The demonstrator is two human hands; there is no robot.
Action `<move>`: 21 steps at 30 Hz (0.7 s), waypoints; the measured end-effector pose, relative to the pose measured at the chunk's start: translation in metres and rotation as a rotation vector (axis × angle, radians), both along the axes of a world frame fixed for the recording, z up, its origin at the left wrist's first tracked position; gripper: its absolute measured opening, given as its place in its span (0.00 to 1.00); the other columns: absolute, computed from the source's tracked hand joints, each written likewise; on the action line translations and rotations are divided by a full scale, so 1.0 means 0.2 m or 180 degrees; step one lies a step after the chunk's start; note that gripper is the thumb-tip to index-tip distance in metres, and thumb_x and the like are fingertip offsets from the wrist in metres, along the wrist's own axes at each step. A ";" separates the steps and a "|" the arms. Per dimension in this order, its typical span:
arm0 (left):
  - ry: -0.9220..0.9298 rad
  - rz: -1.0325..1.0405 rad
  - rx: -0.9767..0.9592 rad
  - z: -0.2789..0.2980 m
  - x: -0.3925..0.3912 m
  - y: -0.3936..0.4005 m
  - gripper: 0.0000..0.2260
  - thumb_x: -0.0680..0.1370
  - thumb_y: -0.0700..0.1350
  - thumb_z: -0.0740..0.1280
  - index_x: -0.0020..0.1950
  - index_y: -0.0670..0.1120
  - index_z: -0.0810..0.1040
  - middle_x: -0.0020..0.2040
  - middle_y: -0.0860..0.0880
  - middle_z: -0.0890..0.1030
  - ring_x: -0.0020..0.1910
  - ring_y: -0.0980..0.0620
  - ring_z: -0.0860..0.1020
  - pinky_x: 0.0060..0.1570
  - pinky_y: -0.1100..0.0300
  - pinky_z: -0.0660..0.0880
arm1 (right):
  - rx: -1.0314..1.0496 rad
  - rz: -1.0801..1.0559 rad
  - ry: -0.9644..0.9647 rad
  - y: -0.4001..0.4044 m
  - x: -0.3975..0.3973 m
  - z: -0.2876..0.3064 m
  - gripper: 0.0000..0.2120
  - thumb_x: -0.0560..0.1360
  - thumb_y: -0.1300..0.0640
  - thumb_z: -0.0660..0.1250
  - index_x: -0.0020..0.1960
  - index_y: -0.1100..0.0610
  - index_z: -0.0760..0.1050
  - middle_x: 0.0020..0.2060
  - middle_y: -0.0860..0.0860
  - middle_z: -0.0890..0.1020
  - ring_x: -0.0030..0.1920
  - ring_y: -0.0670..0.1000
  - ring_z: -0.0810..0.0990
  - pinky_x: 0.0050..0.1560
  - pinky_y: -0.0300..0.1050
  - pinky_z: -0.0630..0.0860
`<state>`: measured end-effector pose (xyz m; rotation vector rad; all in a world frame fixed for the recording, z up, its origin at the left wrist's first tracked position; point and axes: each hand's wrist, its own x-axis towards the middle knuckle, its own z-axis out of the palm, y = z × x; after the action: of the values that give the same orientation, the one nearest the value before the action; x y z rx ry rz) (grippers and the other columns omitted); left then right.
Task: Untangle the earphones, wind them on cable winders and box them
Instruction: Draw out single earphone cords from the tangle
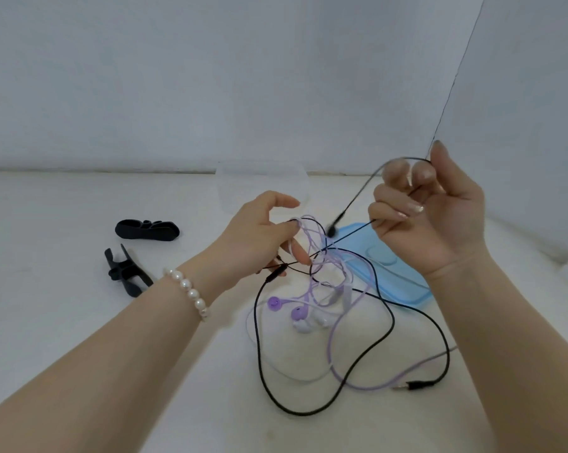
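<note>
1. Head view: left hand (263,230) pinches the knot of tangled black, purple and white earphone cables (321,256) above the white desk (80,207).
2. Right hand (429,210), fingers curled, pinches the thin black cable strand (351,235), which runs taut up-right from the knot.
3. Judgement: the pull must follow that line.

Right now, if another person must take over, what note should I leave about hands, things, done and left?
Left hand pinches the tangle of black and purple earphones. Right hand holds a black strand, lifted up. Two black winders lie unused at left. Blue lid lies under the cables; clear box behind. Done: nothing wound. Left: untangle, wind, box.
</note>
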<state>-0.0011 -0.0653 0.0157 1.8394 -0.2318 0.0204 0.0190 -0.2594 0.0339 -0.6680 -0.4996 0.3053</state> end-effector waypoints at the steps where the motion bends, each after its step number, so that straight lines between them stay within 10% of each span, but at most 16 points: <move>1: 0.0053 -0.0004 -0.0051 0.00 0.00 0.00 0.10 0.79 0.37 0.60 0.60 0.43 0.70 0.36 0.40 0.81 0.14 0.59 0.62 0.17 0.71 0.63 | -0.0016 -0.0292 0.0095 0.00 -0.01 0.01 0.17 0.70 0.52 0.63 0.25 0.56 0.76 0.38 0.51 0.82 0.24 0.46 0.70 0.27 0.35 0.67; 7: 0.0264 0.0035 0.0106 -0.02 0.03 0.01 0.05 0.78 0.39 0.64 0.53 0.42 0.74 0.41 0.44 0.84 0.15 0.59 0.65 0.36 0.52 0.73 | -0.0099 -0.0745 0.0357 0.00 -0.02 0.01 0.14 0.68 0.55 0.62 0.25 0.56 0.73 0.58 0.58 0.80 0.60 0.56 0.79 0.61 0.52 0.71; 13: 0.0476 0.0432 -0.0302 -0.02 0.06 0.03 0.05 0.77 0.43 0.66 0.51 0.44 0.74 0.40 0.46 0.77 0.15 0.59 0.63 0.22 0.64 0.70 | -0.0787 -0.1588 0.0247 -0.02 0.02 0.01 0.10 0.69 0.52 0.64 0.35 0.54 0.82 0.40 0.51 0.81 0.40 0.49 0.78 0.45 0.42 0.71; 21: 0.0927 0.0275 0.0363 0.00 0.06 0.06 0.14 0.76 0.53 0.63 0.40 0.43 0.77 0.37 0.44 0.83 0.16 0.57 0.61 0.27 0.64 0.67 | -0.0955 -0.2629 -0.0261 -0.01 0.00 0.06 0.03 0.71 0.60 0.65 0.42 0.59 0.78 0.30 0.46 0.77 0.25 0.48 0.64 0.28 0.38 0.61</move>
<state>0.0113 -0.0526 0.0159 1.9382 0.0515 -0.2032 0.0199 -0.2620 0.0452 -1.1200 -0.2209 -0.4370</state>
